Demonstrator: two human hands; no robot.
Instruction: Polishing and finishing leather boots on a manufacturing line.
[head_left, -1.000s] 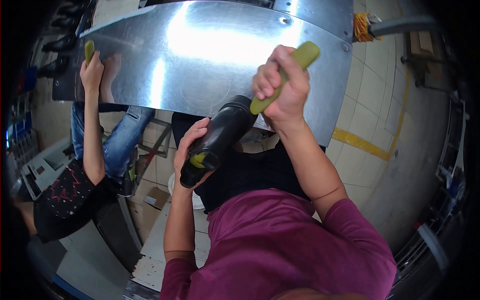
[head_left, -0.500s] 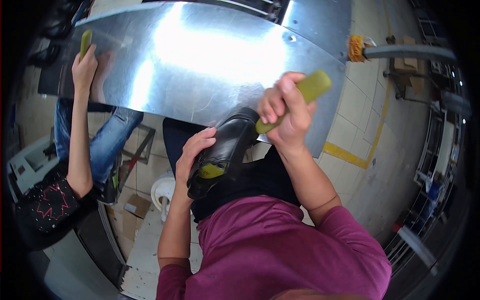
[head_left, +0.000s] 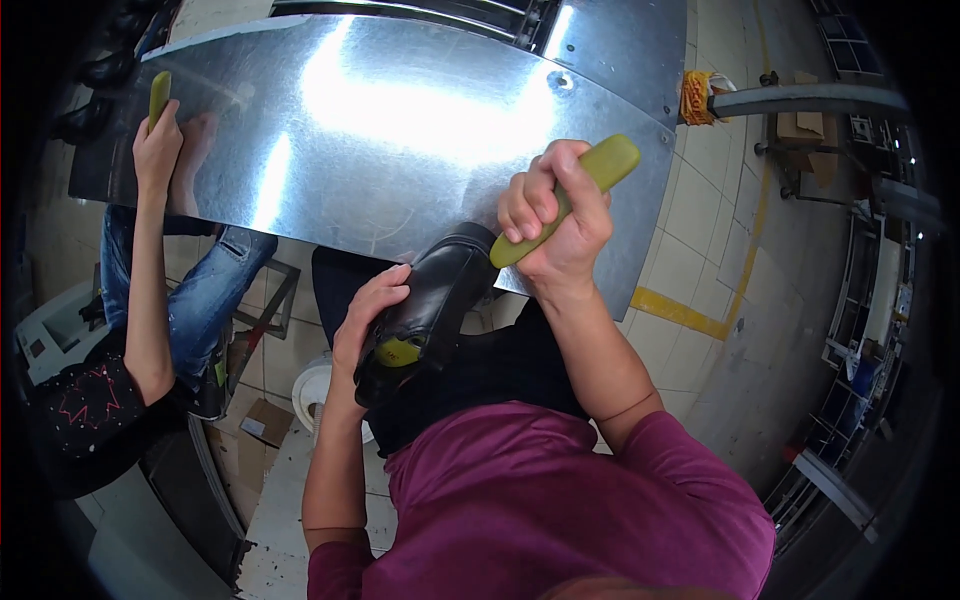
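Note:
A black leather shoe [head_left: 436, 290] rests slanted over my lap by the table's near edge. A yellow-green piece [head_left: 397, 352], apparently a last, shows in its opening. My left hand [head_left: 371, 312] holds the shoe from the left side, fingers along the upper and thumb hidden. My right hand [head_left: 560, 215] is closed in a fist around an olive-green, rounded bar [head_left: 610, 163]. The bar's lower end is at the shoe's far end, touching it or very close; I cannot tell which.
A shiny metal table [head_left: 400, 130] lies ahead. On the left, a co-worker's hand [head_left: 156, 150] grips a similar green bar [head_left: 159, 95]. Black shoes [head_left: 85, 120] stand at the far left. A metal pipe [head_left: 800, 103] juts in from the right. A white bucket [head_left: 312, 390] stands beside my left forearm.
The whole view has shifted slightly. My right fist with the bar sits a little further left, and the shoe has tilted slightly. Both hands keep their holds.

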